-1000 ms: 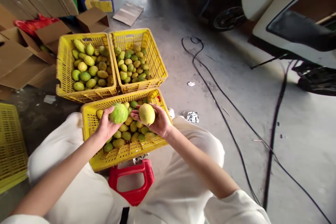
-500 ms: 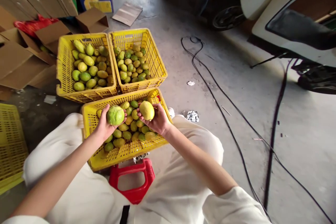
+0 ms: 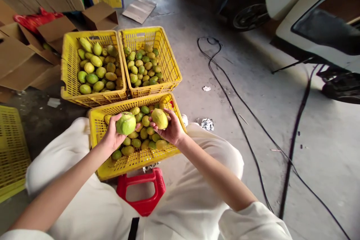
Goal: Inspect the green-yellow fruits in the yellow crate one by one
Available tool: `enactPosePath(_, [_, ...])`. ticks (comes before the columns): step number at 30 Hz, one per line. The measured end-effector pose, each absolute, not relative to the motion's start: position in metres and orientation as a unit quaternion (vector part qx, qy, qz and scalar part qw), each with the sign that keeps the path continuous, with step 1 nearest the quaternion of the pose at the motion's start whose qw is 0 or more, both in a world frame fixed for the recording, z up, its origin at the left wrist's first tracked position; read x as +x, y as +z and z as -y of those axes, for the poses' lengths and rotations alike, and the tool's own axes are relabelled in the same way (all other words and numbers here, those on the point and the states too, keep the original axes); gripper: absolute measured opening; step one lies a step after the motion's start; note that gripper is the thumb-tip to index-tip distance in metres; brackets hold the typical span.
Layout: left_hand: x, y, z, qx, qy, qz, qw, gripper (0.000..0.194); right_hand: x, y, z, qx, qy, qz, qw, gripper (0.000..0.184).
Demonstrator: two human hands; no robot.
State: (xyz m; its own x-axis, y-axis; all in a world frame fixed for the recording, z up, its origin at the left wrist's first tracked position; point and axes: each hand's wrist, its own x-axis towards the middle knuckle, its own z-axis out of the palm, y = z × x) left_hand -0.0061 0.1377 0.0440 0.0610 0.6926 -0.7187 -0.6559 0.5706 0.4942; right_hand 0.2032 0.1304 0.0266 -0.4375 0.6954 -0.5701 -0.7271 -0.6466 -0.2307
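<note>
My left hand is closed around a large green fruit. My right hand grips a yellow fruit. Both hover over the near yellow crate, which holds several green and yellow fruits and rests between my knees. Beyond it stand two more yellow crates: the left crate with bigger fruits and the right crate with smaller ones.
A red stool sits under the near crate. Cardboard boxes pile up at the left, with another yellow crate at the left edge. Black cables run across the concrete floor. A vehicle stands at the upper right.
Both hands stayed over the near crate. The right hand turned the yellow fruit and lifted it slightly, and the view shifted a little.
</note>
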Motion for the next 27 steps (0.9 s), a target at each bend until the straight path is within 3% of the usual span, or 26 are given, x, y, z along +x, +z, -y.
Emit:
enactPosePath(6, [-0.006,0.046,-0.143,-0.039,0.445,-0.513,0.733,0.026,0.202,0.024,-0.138,-0.349,0.814,-0.041,0.463,0.039])
enactPosePath(12, [-0.005,0.053,-0.147,-0.061,0.425,-0.545,0.720,0.033,0.204,0.024,-0.135,-0.342,0.814,-0.042,0.467,0.028])
enactPosePath(17, [-0.003,0.056,-0.146,-0.033,0.412,-0.544,0.730,0.018,0.202,0.024,-0.133,-0.336,0.812,-0.026,0.476,0.016])
enactPosePath(22, [-0.004,0.050,-0.144,-0.041,0.413,-0.542,0.731,0.007,0.199,0.023,-0.133,-0.329,0.817,-0.018,0.473,0.029])
enactPosePath(27, [-0.005,0.043,-0.144,-0.031,0.417,-0.551,0.722,0.006,0.198,0.020,-0.131,-0.342,0.822,-0.017,0.456,0.025])
